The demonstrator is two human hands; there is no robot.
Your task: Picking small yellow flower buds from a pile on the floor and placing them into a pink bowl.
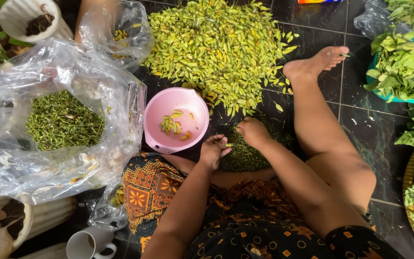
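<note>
A big heap of small yellow-green chilies (221, 48) lies on the dark tiled floor ahead of me. My left hand (214, 151) pinches one small chili beside the pink bowl (156, 115), which holds a few chilies. Just to its right, my right hand (252, 131) is closed with its fingers at the near edge of the heap; what it holds is hidden. Below both hands a small pile of green stems (245, 156) sits on the floor.
A large clear plastic bag (5, 158) of green stems lies open at left. White pots (22, 17) and a white mug (89, 242) stand along the left side. A teal basin (384, 93) and a woven tray (410, 168) of leafy greens sit at right. My bare right leg (319, 134) stretches forward.
</note>
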